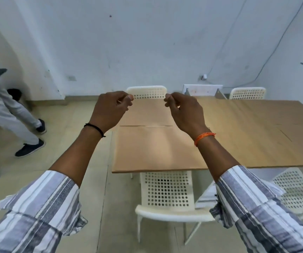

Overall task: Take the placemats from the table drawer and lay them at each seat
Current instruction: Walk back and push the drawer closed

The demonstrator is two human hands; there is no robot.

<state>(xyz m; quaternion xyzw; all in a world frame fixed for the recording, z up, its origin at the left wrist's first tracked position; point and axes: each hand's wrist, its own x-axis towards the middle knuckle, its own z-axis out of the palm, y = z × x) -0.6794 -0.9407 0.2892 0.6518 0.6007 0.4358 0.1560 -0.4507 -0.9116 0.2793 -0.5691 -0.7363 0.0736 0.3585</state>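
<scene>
Two tan placemats lie on the left end of the wooden table (pixel 238 143). The near placemat (pixel 156 147) lies flat at the front edge, above a white chair. The far placemat (pixel 147 114) lies just beyond it, reaching the table's far edge. My left hand (pixel 110 108) and my right hand (pixel 183 110) are stretched out over the far placemat. Thumb and fingers of each hand are curled together at its far corners and seem to pinch its far edge. No drawer is in view.
White perforated chairs stand at the near side (pixel 165 194) (pixel 297 190) and far side (pixel 147 92) (pixel 247 93). A flat pale stack (pixel 206 196) lies on the near chair's seat. Faint mat outlines (pixel 293 128) show at the table's right. A person's legs (pixel 19 121) are at the left.
</scene>
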